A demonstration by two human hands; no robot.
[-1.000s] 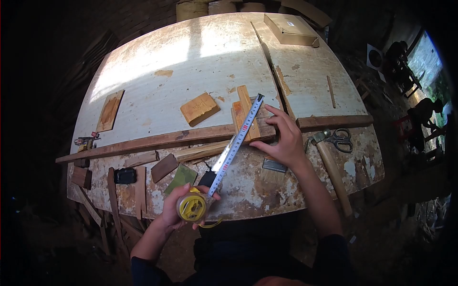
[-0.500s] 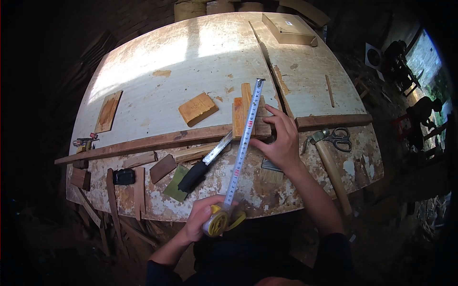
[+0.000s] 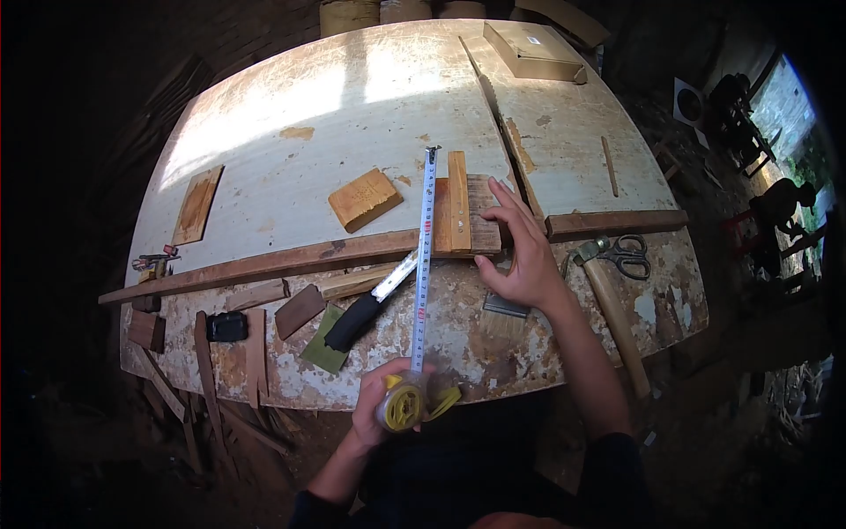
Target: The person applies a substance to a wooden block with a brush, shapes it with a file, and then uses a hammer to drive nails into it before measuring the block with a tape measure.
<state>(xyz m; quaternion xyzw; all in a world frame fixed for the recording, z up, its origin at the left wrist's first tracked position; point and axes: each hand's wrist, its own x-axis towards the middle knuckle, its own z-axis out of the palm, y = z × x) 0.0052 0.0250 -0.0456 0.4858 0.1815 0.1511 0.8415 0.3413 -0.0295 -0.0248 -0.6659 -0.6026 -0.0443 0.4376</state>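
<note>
My left hand (image 3: 377,401) is closed around a yellow tape measure (image 3: 404,406) by the table's front edge. Its extended blade (image 3: 422,291) runs away from me, crossing the dark wooden rail and passing along the left side of a small wood stack. That stack is a flat wooden block (image 3: 484,234) with a narrow wood strip (image 3: 458,203) lying on top. My right hand (image 3: 527,260) is at the block's right side, thumb and fingers spread around its near corner, fingertips overlapping its edge. A black-handled saw-like tool (image 3: 354,324) lies left of the blade.
A long rail (image 3: 264,263) crosses the worn table (image 3: 291,176). On the right lie a hammer (image 3: 615,317), scissors (image 3: 627,256) and a brush (image 3: 504,319). A wood block (image 3: 366,200), green sandpaper (image 3: 323,348) and several offcuts lie left. A cardboard box (image 3: 533,55) stands at the back.
The tape blade has swung left, from lying across the wood strip to beside the stack. My left hand has shifted slightly with it. My right hand has slid slightly right along the block.
</note>
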